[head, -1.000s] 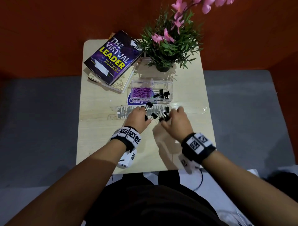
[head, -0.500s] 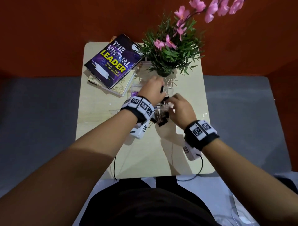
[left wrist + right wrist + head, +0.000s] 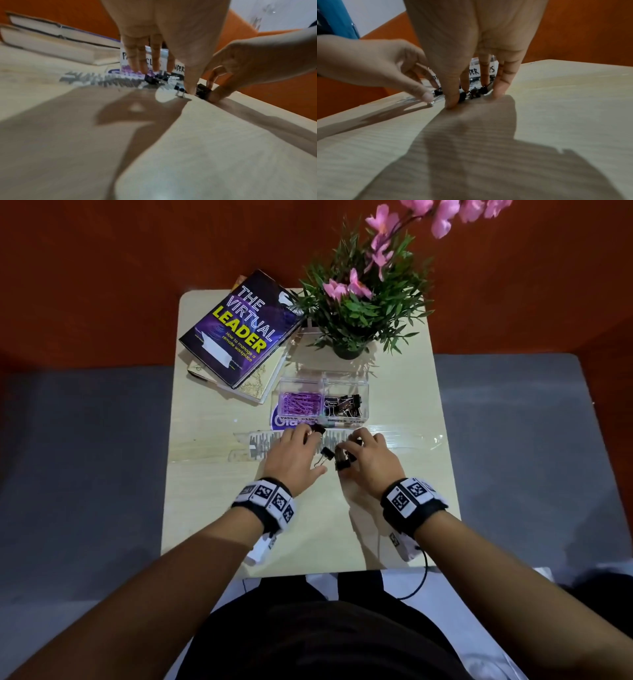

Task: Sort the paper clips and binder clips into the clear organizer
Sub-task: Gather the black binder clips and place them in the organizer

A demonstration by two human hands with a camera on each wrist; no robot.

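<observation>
organizer point(image 3: 345, 385), purple clips point(image 3: 300, 404) left, black (seemingly binder) right

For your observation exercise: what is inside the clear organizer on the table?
The clear organizer holds purple paper clips in its left compartment and black binder clips in its right. What lies beneath each heap is covered.

Office desk, books point(image 3: 236, 333), potted plant point(image 3: 363, 302)
</observation>
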